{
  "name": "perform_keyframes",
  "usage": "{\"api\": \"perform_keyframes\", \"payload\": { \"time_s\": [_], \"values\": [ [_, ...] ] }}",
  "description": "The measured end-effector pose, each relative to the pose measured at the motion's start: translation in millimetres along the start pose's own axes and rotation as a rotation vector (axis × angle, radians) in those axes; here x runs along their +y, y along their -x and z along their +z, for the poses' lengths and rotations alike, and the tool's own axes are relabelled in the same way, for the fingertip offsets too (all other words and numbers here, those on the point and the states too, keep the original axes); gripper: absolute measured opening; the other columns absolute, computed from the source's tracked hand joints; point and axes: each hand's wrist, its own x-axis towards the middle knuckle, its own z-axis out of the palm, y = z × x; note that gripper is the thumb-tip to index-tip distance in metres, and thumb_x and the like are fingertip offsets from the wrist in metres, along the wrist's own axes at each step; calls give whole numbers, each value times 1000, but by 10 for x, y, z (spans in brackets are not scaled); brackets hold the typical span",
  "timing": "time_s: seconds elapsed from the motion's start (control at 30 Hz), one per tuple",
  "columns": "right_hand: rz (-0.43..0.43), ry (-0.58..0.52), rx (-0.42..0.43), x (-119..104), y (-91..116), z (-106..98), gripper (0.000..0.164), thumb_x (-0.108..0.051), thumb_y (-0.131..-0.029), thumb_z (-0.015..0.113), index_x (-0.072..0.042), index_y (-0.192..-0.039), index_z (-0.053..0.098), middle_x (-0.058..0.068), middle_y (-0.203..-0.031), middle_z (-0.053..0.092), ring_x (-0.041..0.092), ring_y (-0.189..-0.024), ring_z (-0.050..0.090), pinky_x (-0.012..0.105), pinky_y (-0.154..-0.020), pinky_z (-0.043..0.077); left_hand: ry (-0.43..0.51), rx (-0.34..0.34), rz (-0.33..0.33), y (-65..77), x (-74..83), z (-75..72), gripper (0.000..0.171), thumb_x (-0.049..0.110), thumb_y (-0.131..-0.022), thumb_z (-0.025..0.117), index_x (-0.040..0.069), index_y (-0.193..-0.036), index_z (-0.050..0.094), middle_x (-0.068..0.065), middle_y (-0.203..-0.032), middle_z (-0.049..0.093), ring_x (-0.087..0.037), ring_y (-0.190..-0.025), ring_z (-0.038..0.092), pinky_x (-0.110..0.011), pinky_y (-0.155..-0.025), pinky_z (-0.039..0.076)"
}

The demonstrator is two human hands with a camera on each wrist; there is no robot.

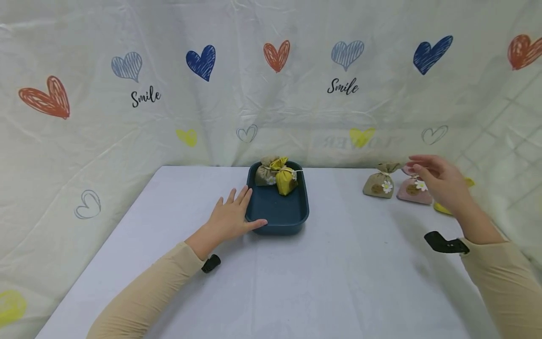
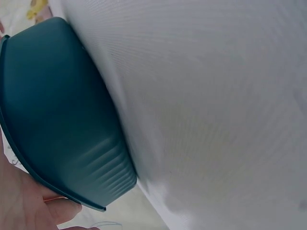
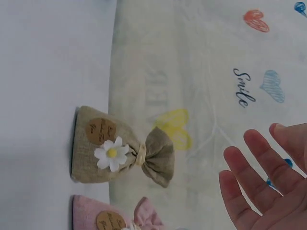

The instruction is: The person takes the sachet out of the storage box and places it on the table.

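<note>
Spread flat, the left hand (image 1: 225, 220) has no closed hold; its straight fingers lie against the 9 o'clock side of a dark teal rectangular tub (image 1: 277, 230), with the thumb across the rim near 7 o'clock. Relaxed and slightly bent, the fingers of the right hand (image 1: 443, 183) are parted and hold nothing, well off toward the tub's 3 o'clock.

Inside the tub, at its 12 o'clock end, two tied sachets sit side by side: a beige one (image 1: 263, 178) toward 11 and a mustard-yellow one (image 1: 285, 182) toward 1. Outside it, around 3 o'clock, three more stand in a row on the white tabletop (image 1: 338, 282): a beige linen sachet (image 1: 372, 185) nearest the tub, a pink sachet (image 1: 410, 193) next, then a yellow sachet (image 1: 442, 209) mostly hidden by the right hand. Both the linen and pink ones bear a white daisy and a round brown label.
</note>
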Motion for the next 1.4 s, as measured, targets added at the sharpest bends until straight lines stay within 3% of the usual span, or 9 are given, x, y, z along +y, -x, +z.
{"api": "perform_keyframes", "payload": {
  "time_s": [0.17, 0.3, 0.33, 0.5, 0.57, 0.7, 0.77, 1.03, 1.4],
  "values": [
    [-75, -43, -23, -61, -56, 109, 34, -16, -110, 50, 2, -138, 55, -39, -104, 56, -18, -93, 55, 7, -69, 47, 3, 7, 0, 2, 15, -12, 108, 80, -91, 48, 10, -166, 14, -9, -171, 10, -39, -155, 9, -65, -119, 16],
    [-97, -74, -36, -82, -69, 178, 26, -15, -109, 51, -14, -133, 62, -37, -105, 59, -14, -92, 56, 13, -60, 47, 10, 2, 5, -3, 33, -16, 108, 80, -91, 48, 10, -166, 14, -10, -171, 10, -39, -155, 9, -65, -119, 16],
    [-102, -82, -39, -86, -73, 198, 26, -15, -109, 52, -15, -133, 62, -36, -106, 59, -14, -94, 56, 12, -62, 46, 13, 0, 6, -5, 35, -17, 108, 80, -91, 49, 10, -166, 14, -10, -171, 11, -39, -155, 10, -65, -119, 16],
    [-143, -96, -58, -160, -127, 332, 30, -15, -109, 52, -1, -135, 60, -29, -111, 62, -15, -99, 57, 5, -78, 44, 14, 1, 3, -11, 32, -3, 108, 79, -91, 49, 10, -166, 14, -9, -171, 11, -39, -155, 10, -65, -119, 16],
    [-164, -102, -70, -204, -159, 388, 34, -13, -109, 52, 6, -138, 56, -15, -117, 67, -15, -101, 57, 4, -84, 42, 12, 3, 2, -12, 30, 1, 108, 80, -91, 49, 10, -166, 14, -9, -171, 11, -39, -155, 10, -65, -119, 16],
    [-162, -102, -80, -304, -212, 488, 35, -12, -109, 51, 4, -140, 55, 19, -127, 66, -14, -102, 56, 5, -84, 43, 10, 3, 5, -12, 34, 3, 107, 80, -91, 49, 10, -166, 14, -9, -171, 11, -39, -155, 11, -65, -119, 17],
    [-152, -97, -90, -337, -240, 537, 35, -12, -109, 51, 3, -140, 55, 27, -130, 62, -13, -102, 56, 6, -83, 44, 12, 1, 6, -10, 37, -1, 108, 79, -91, 49, 10, -166, 14, -9, -171, 11, -40, -155, 11, -65, -118, 17],
    [-161, -109, -135, -450, -352, 685, 37, -18, -110, 50, 3, -140, 55, 26, -132, 63, -10, -104, 56, 5, -84, 43, 16, -3, -3, 1, 43, 5, 108, 79, -91, 49, 10, -166, 14, -9, -171, 11, -39, -155, 10, -65, -119, 16],
    [-222, -236, -107, -575, -449, 929, 33, -8, -108, 52, 8, -137, 57, 29, -127, 64, -4, -102, 61, 8, -85, 46, 8, 1, -10, -4, 16, 5, 108, 80, -91, 48, 11, -166, 13, -8, -171, 10, -39, -155, 10, -65, -119, 16]
  ]
}}
